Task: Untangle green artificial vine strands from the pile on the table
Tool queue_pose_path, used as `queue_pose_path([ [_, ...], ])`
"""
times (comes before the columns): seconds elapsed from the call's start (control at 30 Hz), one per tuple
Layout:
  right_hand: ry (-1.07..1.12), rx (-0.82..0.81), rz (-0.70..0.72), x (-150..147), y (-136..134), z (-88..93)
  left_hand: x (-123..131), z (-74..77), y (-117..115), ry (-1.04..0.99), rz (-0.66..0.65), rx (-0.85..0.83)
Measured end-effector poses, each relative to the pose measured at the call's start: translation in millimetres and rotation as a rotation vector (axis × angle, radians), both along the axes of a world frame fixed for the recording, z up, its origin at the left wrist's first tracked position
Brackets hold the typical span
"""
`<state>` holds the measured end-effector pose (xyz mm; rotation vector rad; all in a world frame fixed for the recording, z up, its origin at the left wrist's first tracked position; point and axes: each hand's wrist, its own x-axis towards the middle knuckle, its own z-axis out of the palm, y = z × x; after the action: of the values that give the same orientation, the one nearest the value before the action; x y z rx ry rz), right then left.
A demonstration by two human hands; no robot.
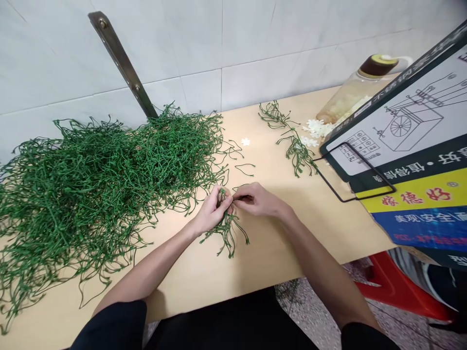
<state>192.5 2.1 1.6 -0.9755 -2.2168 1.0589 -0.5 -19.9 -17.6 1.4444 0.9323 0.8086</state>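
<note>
My left hand is closed round a small bunch of green plastic stems, whose loose ends hang down onto the wooden table. My right hand pinches one thin green stem at the top of that bunch, fingertips touching those of the left hand. A big heap of the same green stems lies to the left of both hands.
Two finished green bundles lie at the back right beside small white plastic flowers and a tipped clear jar. A printed cardboard box stands at the right. A metal bar leans on the tiled wall.
</note>
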Motion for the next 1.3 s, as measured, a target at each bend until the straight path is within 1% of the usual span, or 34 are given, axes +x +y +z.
queue_pose_path([
  [0.07,-0.002,0.082,0.005,-0.9,0.7,-3.8,-2.1,2.1,1.2,0.05,-0.032,0.03],
  [0.13,0.033,0.15,0.001,-2.0,1.8,-10.1,-5.4,7.6,2.7,0.111,-0.084,0.043],
  [0.23,0.121,0.25,-0.019,-4.9,3.9,-21.7,-11.1,15.5,4.0,0.154,-0.171,0.009],
  [0.33,0.175,0.264,-0.051,-8.8,5.8,-30.0,-15.2,16.2,2.6,0.142,-0.199,-0.014],
  [0.4,0.187,0.242,-0.056,-11.4,6.4,-32.6,-16.4,12.5,0.4,0.136,-0.177,0.003],
  [0.47,0.185,0.256,-0.063,-13.8,6.2,-34.1,-16.6,7.2,-2.4,0.141,-0.15,0.033],
  [0.67,0.146,0.422,-0.087,-17.0,3.6,-40.0,-18.1,-5.9,-12.4,0.17,-0.088,0.148],
  [0.73,0.142,0.464,-0.153,-15.3,3.3,-39.8,-22.3,-7.1,-16.9,0.133,-0.05,0.169],
  [0.77,0.143,0.475,-0.201,-14.1,3.3,-38.9,-25.3,-6.9,-19.2,0.103,-0.012,0.17],
  [0.83,0.148,0.496,-0.271,-12.2,3.5,-36.3,-31.9,-4.7,-23.5,0.042,0.102,0.14],
  [0.87,0.144,0.504,-0.274,-11.7,3.7,-35.1,-34.9,-3.1,-25.2,0.011,0.16,0.114],
  [0.93,0.152,0.52,-0.275,-11.9,4.4,-33.9,-39.2,0.2,-27.2,-0.04,0.214,0.069],
  [1.07,0.154,0.574,-0.305,-16.2,7.1,-35.5,-40.9,3.3,-27.2,-0.04,0.193,0.003],
  [1.17,0.125,0.629,-0.339,-21.8,6.8,-34.2,-39.6,3.1,-26.6,-0.065,0.234,-0.048],
  [1.23,0.161,0.601,-0.327,-25.9,3.1,-30.4,-38.2,3.3,-26.4,-0.097,0.252,-0.083],
  [1.3,0.201,0.513,-0.24,-29.9,-3.4,-25.5,-36.5,3.9,-26.2,-0.108,0.256,-0.111],
])
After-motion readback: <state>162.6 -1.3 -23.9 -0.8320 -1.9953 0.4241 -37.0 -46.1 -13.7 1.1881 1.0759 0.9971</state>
